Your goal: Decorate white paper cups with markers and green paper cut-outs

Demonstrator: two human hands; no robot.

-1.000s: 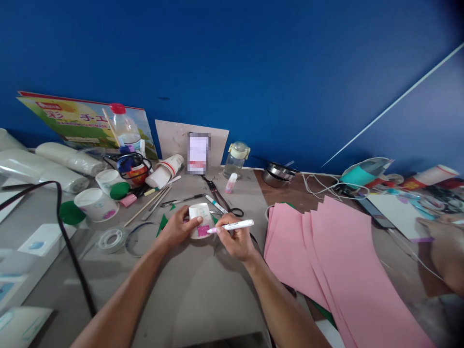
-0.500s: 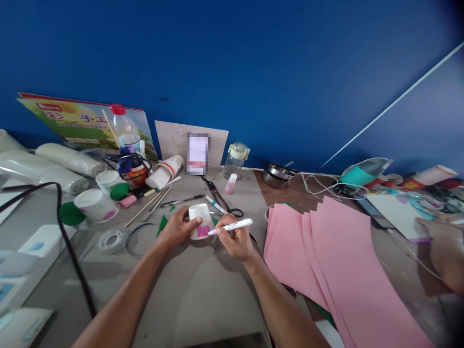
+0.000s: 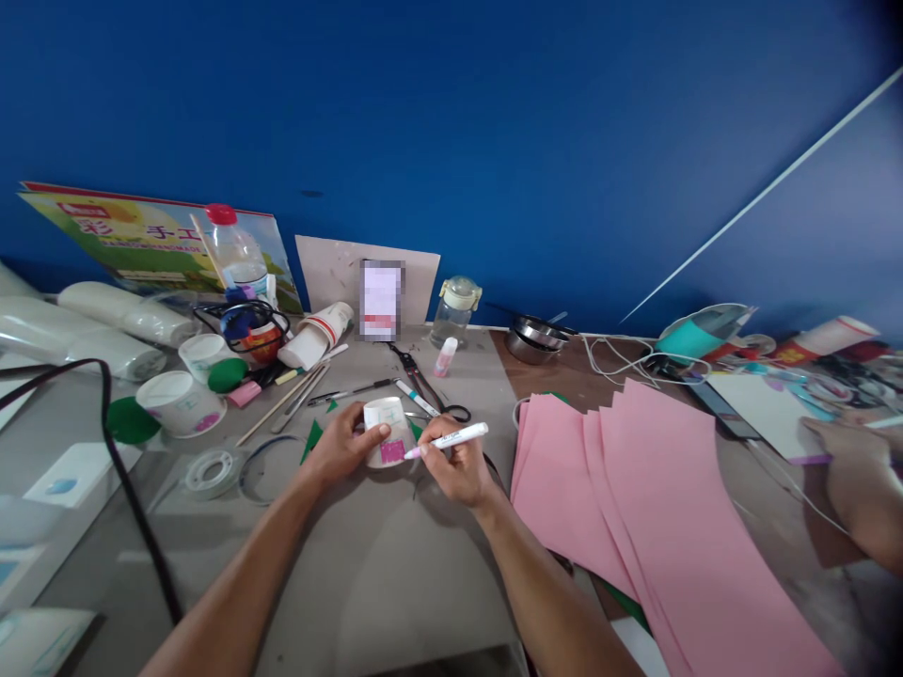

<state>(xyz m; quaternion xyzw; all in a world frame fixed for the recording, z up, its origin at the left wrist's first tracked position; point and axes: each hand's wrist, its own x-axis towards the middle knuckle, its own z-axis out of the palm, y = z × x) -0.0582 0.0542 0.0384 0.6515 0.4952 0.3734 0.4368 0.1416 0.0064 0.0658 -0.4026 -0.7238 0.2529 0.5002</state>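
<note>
cup (image 3: 385, 432): white, magenta-patched | marker (image 3: 460, 437): white, pink-tipped | paper (image 3: 656, 517): pink | wall (image 3: 451, 141): blue

Open room is left on the table (image 3: 395, 574) between the cup (image 3: 391, 451) and the near edge. Towards the right edge, passage is blocked by a broad fan of pink paper (image 3: 656, 508). Towards the far edge, the way is crowded by scissors (image 3: 407, 362), a glue stick (image 3: 445, 359) and a bottle (image 3: 455, 315); towards the left, by a tape roll (image 3: 226, 472) and a black cable (image 3: 107, 414).

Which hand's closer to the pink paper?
Right. The right hand, holding a marker, is left of the pink paper; the left hand, holding the cup, is farther left.
</note>
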